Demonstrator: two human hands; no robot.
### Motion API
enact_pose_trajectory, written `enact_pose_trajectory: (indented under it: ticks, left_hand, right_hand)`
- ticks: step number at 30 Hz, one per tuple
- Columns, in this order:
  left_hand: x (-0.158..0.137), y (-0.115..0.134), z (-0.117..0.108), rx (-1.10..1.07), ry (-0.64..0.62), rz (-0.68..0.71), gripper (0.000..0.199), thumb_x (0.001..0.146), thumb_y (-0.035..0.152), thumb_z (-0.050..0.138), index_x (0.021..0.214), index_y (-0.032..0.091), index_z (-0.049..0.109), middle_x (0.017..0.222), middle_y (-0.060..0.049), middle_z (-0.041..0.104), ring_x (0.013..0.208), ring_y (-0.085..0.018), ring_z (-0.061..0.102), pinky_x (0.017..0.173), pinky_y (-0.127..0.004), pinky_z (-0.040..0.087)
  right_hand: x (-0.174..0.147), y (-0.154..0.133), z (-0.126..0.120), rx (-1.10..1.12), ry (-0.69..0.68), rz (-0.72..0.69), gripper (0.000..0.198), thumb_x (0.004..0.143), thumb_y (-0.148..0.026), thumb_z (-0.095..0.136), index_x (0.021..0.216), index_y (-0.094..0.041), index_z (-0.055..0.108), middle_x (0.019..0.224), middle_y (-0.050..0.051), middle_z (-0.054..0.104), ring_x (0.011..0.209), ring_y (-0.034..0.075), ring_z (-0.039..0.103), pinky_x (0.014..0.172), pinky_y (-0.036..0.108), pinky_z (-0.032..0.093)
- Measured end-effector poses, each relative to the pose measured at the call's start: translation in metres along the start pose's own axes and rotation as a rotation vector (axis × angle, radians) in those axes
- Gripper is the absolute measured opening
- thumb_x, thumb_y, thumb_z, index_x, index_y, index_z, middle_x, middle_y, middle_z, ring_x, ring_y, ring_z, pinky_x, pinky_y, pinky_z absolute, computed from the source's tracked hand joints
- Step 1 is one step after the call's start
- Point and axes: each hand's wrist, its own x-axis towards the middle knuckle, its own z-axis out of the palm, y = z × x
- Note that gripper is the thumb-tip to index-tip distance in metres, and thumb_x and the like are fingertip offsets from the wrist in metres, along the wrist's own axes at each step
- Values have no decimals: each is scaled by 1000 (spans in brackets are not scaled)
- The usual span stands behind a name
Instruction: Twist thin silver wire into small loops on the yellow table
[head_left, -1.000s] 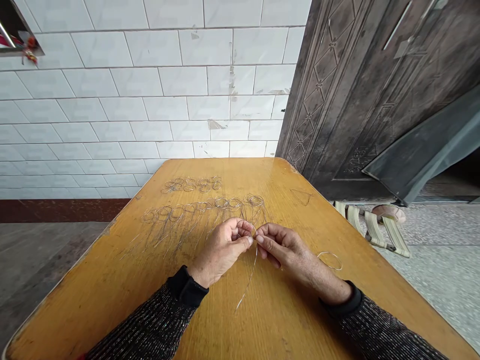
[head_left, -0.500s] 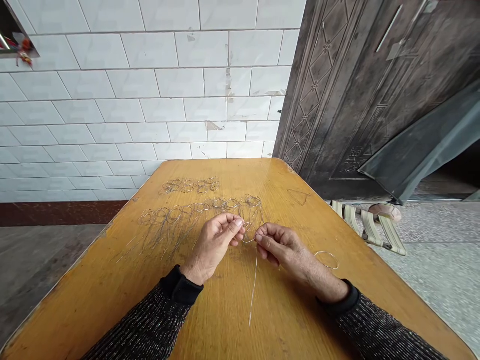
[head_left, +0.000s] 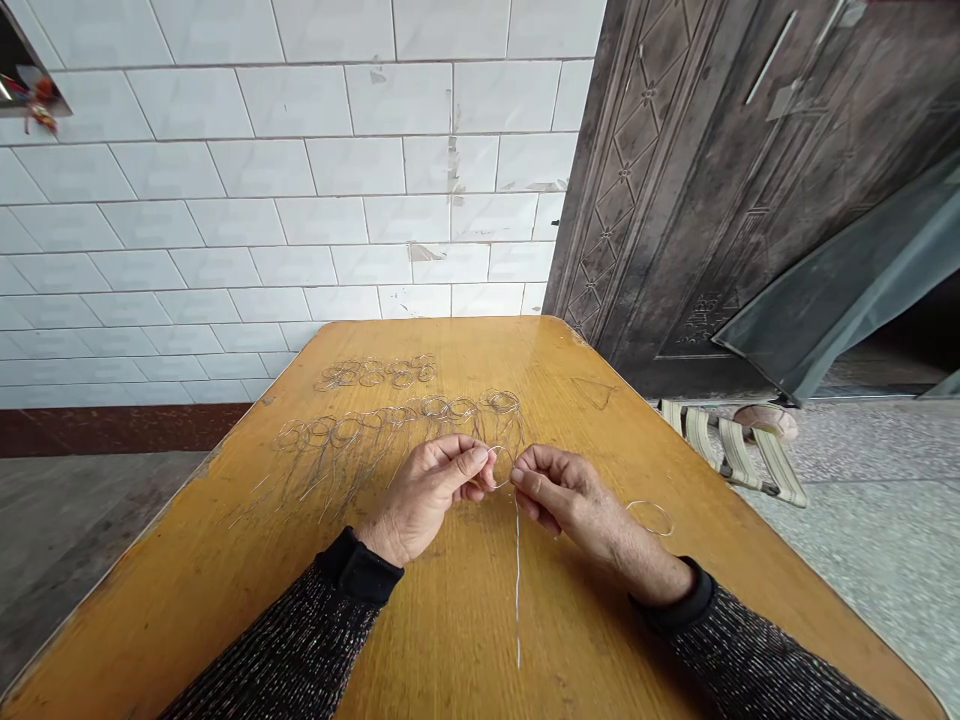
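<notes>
Between my hands is a thin wire bent into a small loop, its straight tail (head_left: 517, 590) hanging down over the table. With thumb and forefinger my left hand (head_left: 442, 475) pinches the loop's left side. At the loop's right side, my right hand (head_left: 559, 490) pinches the wire where the tail begins. Just beyond my hands lies a row of wire loops (head_left: 349, 430) with long loose tails, overlapping one another. A single wire ring (head_left: 651, 518) rests on the table to the right, near my right wrist.
Farther back on the wooden table (head_left: 495, 350) sits another group of wire loops (head_left: 375, 372). A white tiled wall (head_left: 300, 220) stands behind it. At right are a dark carved door (head_left: 660, 200) and a striped-strap seat (head_left: 735, 450) beside the table edge.
The wire's tail has swung slightly right and now hangs nearly straight. My left hand has tilted a little, and the loop has turned between my fingers. Both hands keep their pinch.
</notes>
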Motion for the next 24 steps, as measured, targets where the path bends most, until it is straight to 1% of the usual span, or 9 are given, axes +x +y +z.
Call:
enact_pose_trajectory:
  ticks: [3,7,11,14,18,20,24]
  left_hand:
    - [1,-2,2,-66,20,6,17,76,31,61,71,15,59,68,1,54,65,-9,48,65,-23,37]
    - [4,-7,4,-172,61,-5,17,72,29,66,68,15,58,66,2,52,60,-7,45,63,-22,35]
    - [6,-9,5,-193,105,-19,20,68,31,68,68,15,57,66,3,50,58,-7,42,58,-21,32]
    - [6,-11,6,-165,124,-16,23,70,36,66,69,15,56,67,2,48,59,-8,42,57,-21,31]
    - [4,-14,9,-120,137,-8,26,75,42,60,75,16,56,74,0,50,70,-11,47,63,-22,36]
    - [3,-15,9,-61,149,1,29,78,45,55,77,16,57,77,-1,52,74,-12,48,63,-22,37]
    - [3,-18,8,75,194,24,33,81,47,49,77,15,59,74,-2,55,69,-12,48,56,-21,34]
  right_hand:
    - [0,1,1,-1,-5,3,31,74,-47,52,65,-18,45,47,-5,46,35,4,33,34,18,24]
    - [0,2,2,-37,8,5,30,75,-45,52,65,-18,45,47,-5,45,34,4,32,34,18,23]
    - [1,2,4,-41,18,25,30,73,-45,53,65,-18,45,46,-6,44,35,4,32,34,18,23]
    - [3,3,4,-6,19,34,30,72,-46,54,64,-18,45,46,-6,45,35,5,33,34,18,24]
    - [4,3,4,33,15,33,31,73,-46,54,64,-18,45,47,-6,45,35,4,33,35,18,24]
    - [4,3,4,40,9,34,31,73,-47,54,64,-18,45,47,-6,45,35,4,33,35,18,23]
    - [2,3,4,38,8,36,33,74,-48,54,63,-18,44,47,-6,45,35,4,33,35,18,23]
